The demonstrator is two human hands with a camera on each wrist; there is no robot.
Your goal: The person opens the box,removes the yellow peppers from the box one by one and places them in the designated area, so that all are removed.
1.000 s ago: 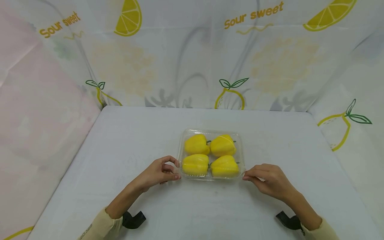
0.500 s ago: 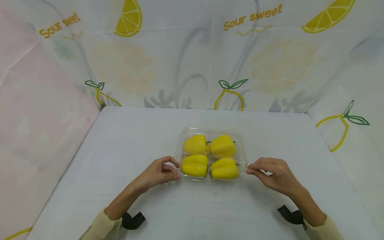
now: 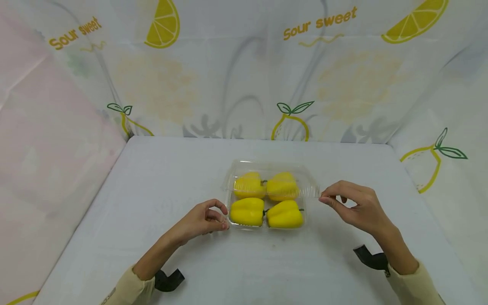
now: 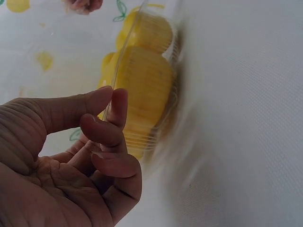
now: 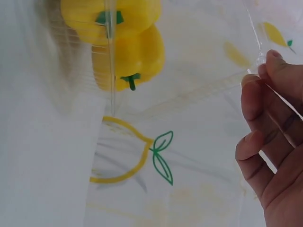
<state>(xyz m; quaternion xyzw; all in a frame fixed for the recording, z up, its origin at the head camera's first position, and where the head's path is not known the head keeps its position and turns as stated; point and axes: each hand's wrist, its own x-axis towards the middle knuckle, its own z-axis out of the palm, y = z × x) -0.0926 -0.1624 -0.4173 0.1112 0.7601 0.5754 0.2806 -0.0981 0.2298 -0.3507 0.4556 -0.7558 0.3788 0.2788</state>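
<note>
Pinching thin, clear plastic in both hands, I have the fingertips of each brought together. My right hand (image 3: 352,207) grips the near right corner of the lid (image 3: 309,187) between thumb and forefinger, the other fingers bent behind. My left hand (image 3: 202,218) holds the near left edge of the clear tray (image 3: 245,229), thumb against forefinger on its narrow flat rim, the remaining fingers curled loosely.

The plastic is glossy and see-through, its walls pressed into fine ribs that catch the light. The lid is tilted, its near edge raised, and from the head view that ribbed edge crosses in front of the back pair of yellow peppers (image 3: 247,211). Four of these lie in the tray, two by two, smooth and plump, with rounded lobes, soft grooves and short green stems pointing to my right. The front pair shows uncovered from above.

The rectangular tray rests between my hands on the matt white tabletop (image 3: 164,178), whose cloth shows a fine weave close up. Beyond it hangs a creased pale backdrop (image 3: 236,76) printed with lemons.
</note>
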